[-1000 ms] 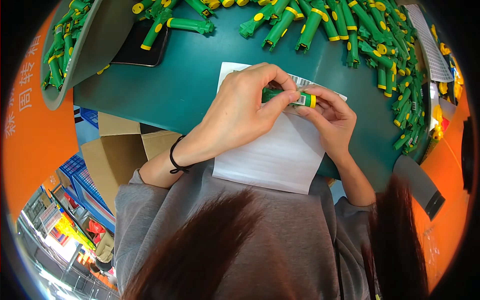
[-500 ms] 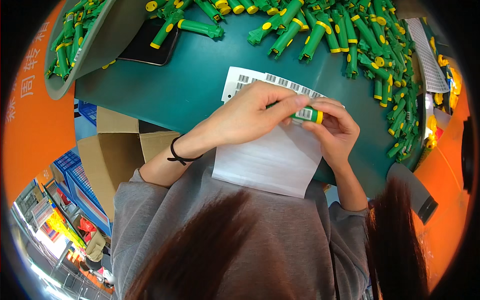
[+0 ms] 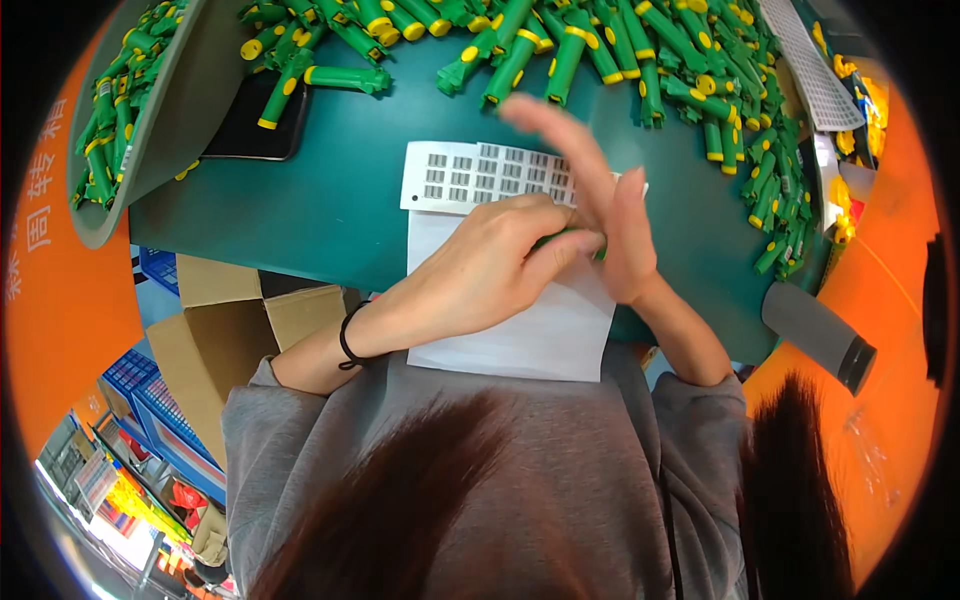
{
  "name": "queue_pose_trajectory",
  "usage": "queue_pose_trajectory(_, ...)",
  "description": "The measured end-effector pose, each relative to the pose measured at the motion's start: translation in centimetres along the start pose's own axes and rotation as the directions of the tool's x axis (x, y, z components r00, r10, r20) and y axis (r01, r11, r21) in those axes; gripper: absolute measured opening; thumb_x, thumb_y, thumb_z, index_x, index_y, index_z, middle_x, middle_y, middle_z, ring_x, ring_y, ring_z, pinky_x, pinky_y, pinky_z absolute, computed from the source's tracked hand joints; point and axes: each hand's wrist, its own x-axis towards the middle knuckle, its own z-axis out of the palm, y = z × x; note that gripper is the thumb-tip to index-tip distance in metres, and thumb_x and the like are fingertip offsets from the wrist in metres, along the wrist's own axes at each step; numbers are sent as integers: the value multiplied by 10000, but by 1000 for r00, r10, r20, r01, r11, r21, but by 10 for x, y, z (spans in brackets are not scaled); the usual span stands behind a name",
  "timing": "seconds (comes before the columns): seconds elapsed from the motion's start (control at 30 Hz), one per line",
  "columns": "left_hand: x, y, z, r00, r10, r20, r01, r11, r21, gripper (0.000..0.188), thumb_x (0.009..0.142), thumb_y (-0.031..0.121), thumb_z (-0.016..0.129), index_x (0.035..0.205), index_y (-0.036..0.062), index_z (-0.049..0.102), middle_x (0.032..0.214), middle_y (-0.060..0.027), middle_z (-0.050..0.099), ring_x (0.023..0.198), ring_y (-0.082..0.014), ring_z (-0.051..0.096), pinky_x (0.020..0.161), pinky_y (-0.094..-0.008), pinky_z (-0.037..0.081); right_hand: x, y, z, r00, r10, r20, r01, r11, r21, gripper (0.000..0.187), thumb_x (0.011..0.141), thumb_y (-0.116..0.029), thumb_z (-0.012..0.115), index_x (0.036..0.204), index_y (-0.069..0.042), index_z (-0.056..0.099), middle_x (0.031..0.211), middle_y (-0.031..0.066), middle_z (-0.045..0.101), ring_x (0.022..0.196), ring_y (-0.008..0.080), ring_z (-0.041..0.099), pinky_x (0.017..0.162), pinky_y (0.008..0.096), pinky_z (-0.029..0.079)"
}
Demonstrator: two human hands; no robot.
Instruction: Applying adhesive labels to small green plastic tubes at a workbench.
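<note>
My left hand (image 3: pixel 505 255) is closed on a small green plastic tube, of which only slivers of green show around the thumb. My right hand (image 3: pixel 622 235) stands upright against it, fingers stretched out and slightly blurred, the palm edge close to the tube's end. Below both hands lies a sheet of barcode stickers (image 3: pixel 450 178), its long white backing paper (image 3: pixel 500 345) running toward my lap. Whether the right palm touches the tube is hidden.
Many green-and-yellow toy-like tubes (image 3: pixel 680 60) are heaped along the table's far and right sides. At left are a grey bin (image 3: pixel 165 150) of the same pieces, a dark phone (image 3: pixel 278 125) and an open cardboard box (image 3: pixel 185 360). A grey cylinder (image 3: pixel 815 335) sits at right.
My right hand has let go of the tube's yellow end and opened, its fingers now raised. The tube's barcode label has gone out of sight. The whole view has shifted slightly.
</note>
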Motion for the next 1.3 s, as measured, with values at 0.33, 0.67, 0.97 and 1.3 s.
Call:
queue_pose_trajectory(0.33,-46,36,-219,314,579,-753,400,638,658,273,991,201,592,1151,14,711,1139,-147,708,1020,-283,680,920,-362,503,43,3,-66,985,-161,-65,42,582,-812,460,889,79,581,1291,-133,651,1334,67,597,1250,283,525,1046,381,422)
queue_pose_trajectory(0.67,0,-33,-71,968,108,-225,3,896,443,214,853,121,746,1053,46,728,1054,-108,661,926,-313,666,783,-396,543,20,4,-60,981,-177,82,190,780,-596,429,843,19,697,1266,-22,644,1214,128,658,1131,281,622,970,383,486)
queue_pose_trajectory(0.97,9,-50,-54,951,47,-307,67,933,353,103,845,75,745,929,20,720,980,-86,674,749,-253,678,661,-332,541,-48,36,-11,946,284,-155,-226,922,314,339,916,116,624,1247,73,570,1231,144,602,1044,193,635,882,306,545)
queue_pose_trajectory(1.3,9,-12,-27,970,61,-236,-50,997,51,83,875,21,725,941,5,678,1017,-56,668,876,-101,574,671,-221,445,-51,37,-4,932,263,-248,-151,907,393,371,881,126,673,1239,98,581,1278,185,581,1088,231,640,879,327,592)
